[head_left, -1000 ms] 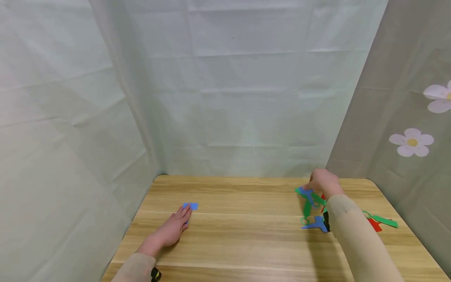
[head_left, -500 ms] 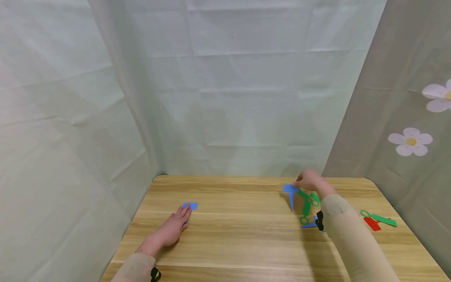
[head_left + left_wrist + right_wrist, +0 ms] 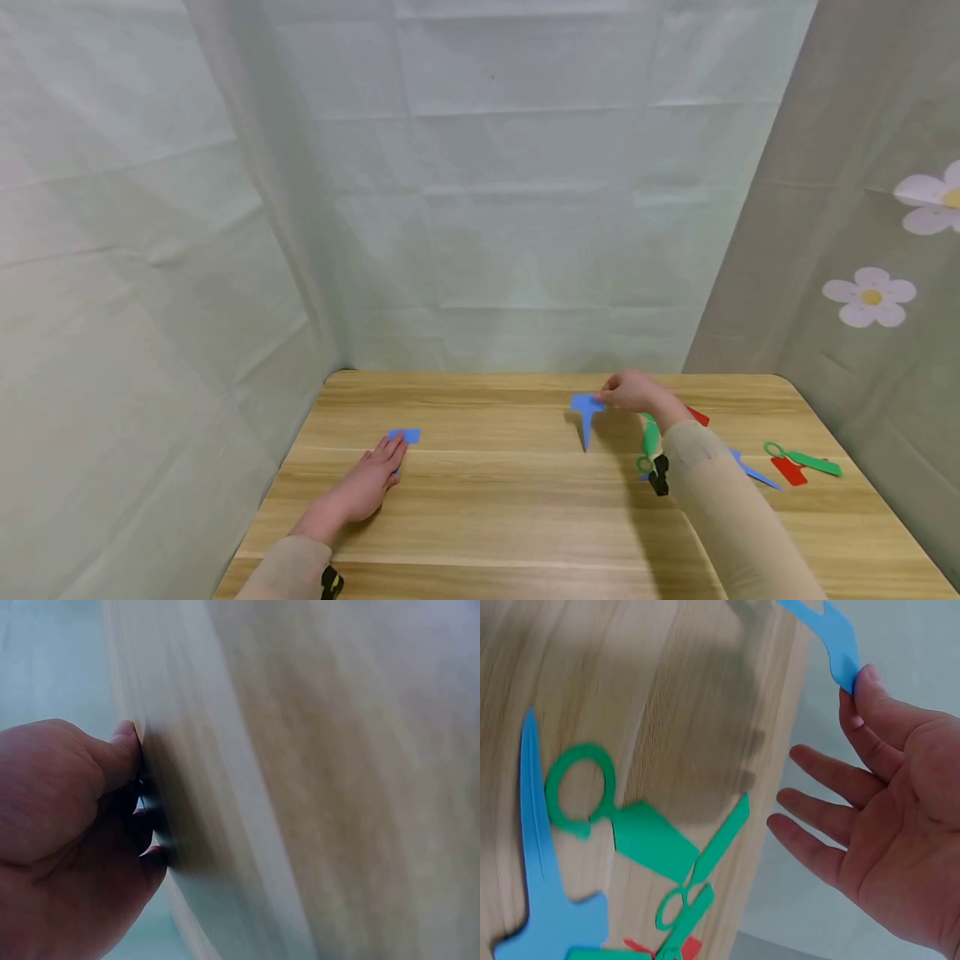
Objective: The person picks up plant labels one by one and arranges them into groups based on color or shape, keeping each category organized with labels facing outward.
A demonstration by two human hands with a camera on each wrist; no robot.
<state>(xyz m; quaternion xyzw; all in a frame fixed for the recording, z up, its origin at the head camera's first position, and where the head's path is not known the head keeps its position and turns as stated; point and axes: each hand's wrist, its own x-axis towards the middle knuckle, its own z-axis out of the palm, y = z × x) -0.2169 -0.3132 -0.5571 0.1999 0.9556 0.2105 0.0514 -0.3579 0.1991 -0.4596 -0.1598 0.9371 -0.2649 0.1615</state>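
Observation:
My left hand lies on the wooden table with straight fingers over a blue plant label, most of which the fingers hide. In the left wrist view that hand shows from the side, and its label is out of sight. At right of centre, my right hand pinches a blue T-shaped plant label by one end of its head, stem pointing toward me. The right wrist view shows thumb and index finger on this label, with the other fingers spread.
Loose tags lie under and beside the right forearm: a green ringed tag, another green one, red tags and a blue label. Up close, green pieces overlap near a blue label. Fabric walls border the table.
My right hand has moved left with the blue plant label, away from the heap of tags. The label's stem has turned to point toward me. My left hand stays put.

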